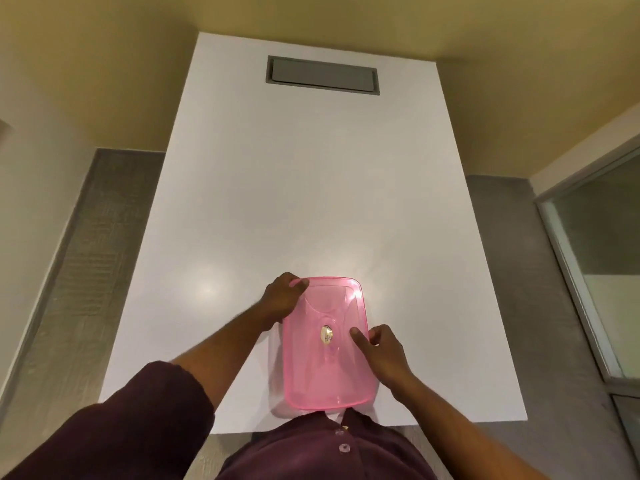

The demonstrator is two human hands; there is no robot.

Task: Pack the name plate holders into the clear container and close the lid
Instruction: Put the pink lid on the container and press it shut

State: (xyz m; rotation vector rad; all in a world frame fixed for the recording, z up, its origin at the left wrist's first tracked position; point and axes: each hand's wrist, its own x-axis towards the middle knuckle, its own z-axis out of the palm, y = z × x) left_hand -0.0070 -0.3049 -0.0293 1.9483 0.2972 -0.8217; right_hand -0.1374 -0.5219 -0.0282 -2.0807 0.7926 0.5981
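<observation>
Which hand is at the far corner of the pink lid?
The left hand: it grips the far left corner of the lid. The right hand sits midway along the lid's right edge, fingers pressing on top.

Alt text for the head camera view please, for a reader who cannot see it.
A person's two hands press a pink lid onto a clear container: the left hand grips the far left corner, the right hand presses the right edge. It sits near the front edge of a white table with a grey hatch at its far end.
</observation>
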